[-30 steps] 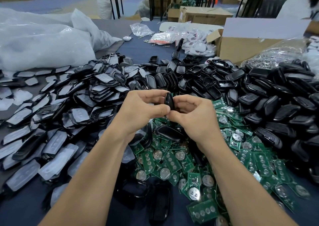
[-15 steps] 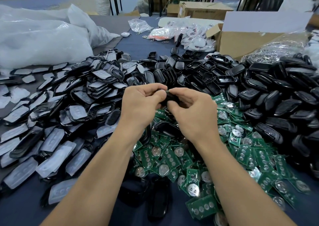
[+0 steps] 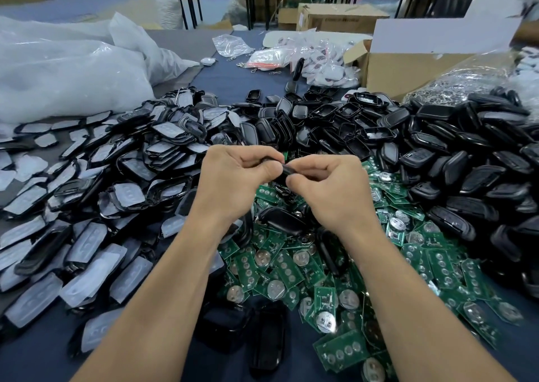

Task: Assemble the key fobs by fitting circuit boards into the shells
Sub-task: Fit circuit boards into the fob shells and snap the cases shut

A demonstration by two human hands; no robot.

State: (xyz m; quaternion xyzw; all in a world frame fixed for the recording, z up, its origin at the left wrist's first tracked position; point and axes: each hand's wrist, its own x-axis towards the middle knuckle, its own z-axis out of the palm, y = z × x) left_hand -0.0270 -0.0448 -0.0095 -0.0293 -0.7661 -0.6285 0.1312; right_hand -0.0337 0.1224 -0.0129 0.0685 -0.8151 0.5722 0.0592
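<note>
A black key fob (image 3: 287,169) is held above the table between both hands, lying nearly level and mostly hidden by fingers. My left hand (image 3: 233,177) pinches its left end with thumb and curled fingers. My right hand (image 3: 326,186) grips its right end the same way. Under the hands lies a heap of green circuit boards (image 3: 291,268) with round coin cells. Black shell halves (image 3: 455,160) are piled to the right and at the back. Shell fronts with grey button pads (image 3: 96,206) cover the left side.
Several finished black fobs (image 3: 268,332) lie at the near edge between my forearms. White plastic bags (image 3: 64,69) fill the back left. An open cardboard box (image 3: 408,63) and a bag of metal rings (image 3: 466,81) stand at the back right.
The fob stood on edge between my thumbs a second ago; it now lies nearly level, with both hands closed tighter round its ends. The hands stay in the same spot.
</note>
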